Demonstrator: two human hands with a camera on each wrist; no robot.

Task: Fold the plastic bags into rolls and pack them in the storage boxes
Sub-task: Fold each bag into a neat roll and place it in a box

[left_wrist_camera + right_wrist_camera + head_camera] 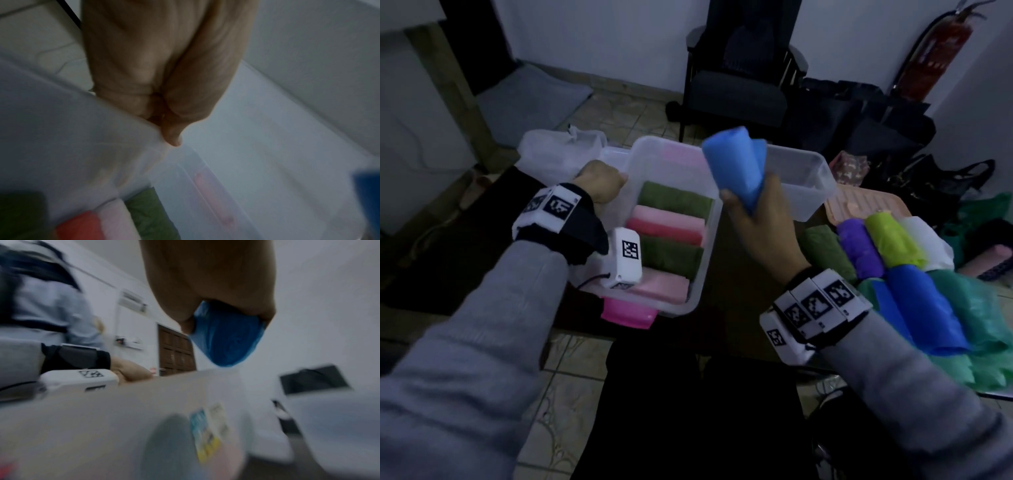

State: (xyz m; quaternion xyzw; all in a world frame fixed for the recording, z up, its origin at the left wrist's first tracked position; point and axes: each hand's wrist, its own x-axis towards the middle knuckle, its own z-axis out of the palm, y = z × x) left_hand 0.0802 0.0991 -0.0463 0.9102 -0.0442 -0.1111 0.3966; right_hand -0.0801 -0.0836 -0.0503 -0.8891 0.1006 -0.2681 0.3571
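Note:
My right hand (748,209) grips a light blue rolled bag (736,161) upright, above the right rim of a clear storage box (709,240). The same blue rolled bag (226,340) shows end-on in the right wrist view, under my curled fingers (209,288). Green, pink and red rolls (671,233) lie side by side in the box. My left hand (601,181) grips the box's left rim; the left wrist view shows its fingers (164,91) curled over that clear storage box (115,129).
A second clear box (801,185) stands behind my right hand. Purple, lime, white, blue and green rolled bags (893,260) are piled at the right. A pink lid (628,313) lies under the near box. A dark chair (739,78) and black bags (859,123) are beyond.

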